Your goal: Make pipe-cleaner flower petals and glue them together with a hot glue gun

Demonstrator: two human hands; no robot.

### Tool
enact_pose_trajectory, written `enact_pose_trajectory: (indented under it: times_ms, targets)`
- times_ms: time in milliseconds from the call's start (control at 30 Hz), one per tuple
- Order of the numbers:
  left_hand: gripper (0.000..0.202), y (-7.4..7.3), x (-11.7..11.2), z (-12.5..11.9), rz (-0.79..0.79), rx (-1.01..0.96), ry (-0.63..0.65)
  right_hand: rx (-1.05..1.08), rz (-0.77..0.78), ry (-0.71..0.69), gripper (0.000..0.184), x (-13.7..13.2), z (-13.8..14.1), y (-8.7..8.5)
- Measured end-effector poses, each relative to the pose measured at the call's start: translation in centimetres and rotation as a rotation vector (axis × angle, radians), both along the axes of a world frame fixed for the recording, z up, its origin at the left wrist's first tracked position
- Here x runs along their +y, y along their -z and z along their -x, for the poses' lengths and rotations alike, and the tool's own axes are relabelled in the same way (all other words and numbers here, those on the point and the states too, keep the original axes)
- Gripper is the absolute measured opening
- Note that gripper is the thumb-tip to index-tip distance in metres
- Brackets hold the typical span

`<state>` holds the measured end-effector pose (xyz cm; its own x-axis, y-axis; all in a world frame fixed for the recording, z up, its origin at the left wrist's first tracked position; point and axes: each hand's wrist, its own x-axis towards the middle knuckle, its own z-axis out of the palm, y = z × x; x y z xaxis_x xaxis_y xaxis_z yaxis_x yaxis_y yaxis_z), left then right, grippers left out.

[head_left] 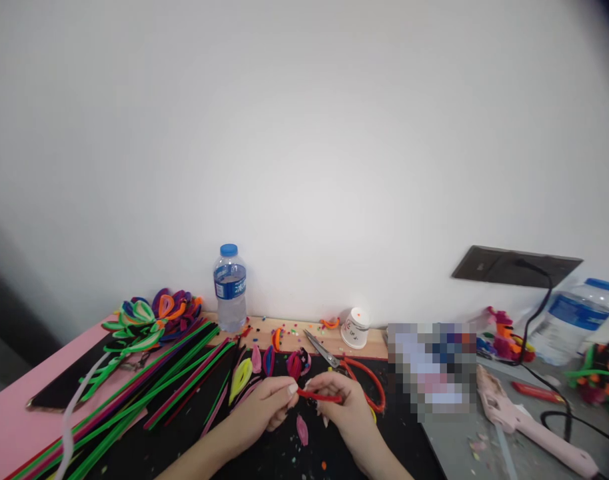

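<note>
Between my two hands a red pipe cleaner [320,397] runs sideways above the black mat. My left hand [268,408] pinches its left end between thumb and finger. Fingers of my right hand [338,399] are closed around the other end. Just behind the hands lie scissors [362,377] with red-orange handles, blades spread and pointing up-left. A small pink pipe-cleaner petal [302,430] rests below the red piece. Looped petals sit past my left hand, among them a yellow one [241,380] and a magenta one [295,364].
Long pipe cleaners [149,400] and a finished flower [154,317] lie left. A water bottle [230,293] and a paper cup [355,328] stand by the wall. At right are a pink glue gun [529,427], its black cord, a red cutter [538,392] and another bottle [577,320].
</note>
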<state>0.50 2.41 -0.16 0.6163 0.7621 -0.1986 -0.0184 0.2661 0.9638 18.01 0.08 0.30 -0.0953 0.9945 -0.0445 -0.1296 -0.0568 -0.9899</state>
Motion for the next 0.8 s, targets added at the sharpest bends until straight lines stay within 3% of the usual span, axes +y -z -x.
enact_pose_trajectory:
  times_ms: [133,467,633,800]
  targets:
    - [0.035,-0.4,-0.2,0.2,0.114,-0.054,0.131,-0.053,-0.055,-0.024,0.007,0.0,0.2,0.4]
    - [0.033,-1.0,0.9,0.4,0.267,-0.08,0.263,-0.066,0.026,-0.133,0.028,0.3,-0.1,0.3]
    - [0.033,-0.5,1.0,0.2,0.25,-0.061,0.272,-0.056,0.081,-0.176,0.027,0.2,-0.1,-0.2]
    - [0.04,-0.4,0.9,0.1,0.077,0.074,0.218,-0.076,0.057,-0.196,0.023,0.2,-0.1,0.4]
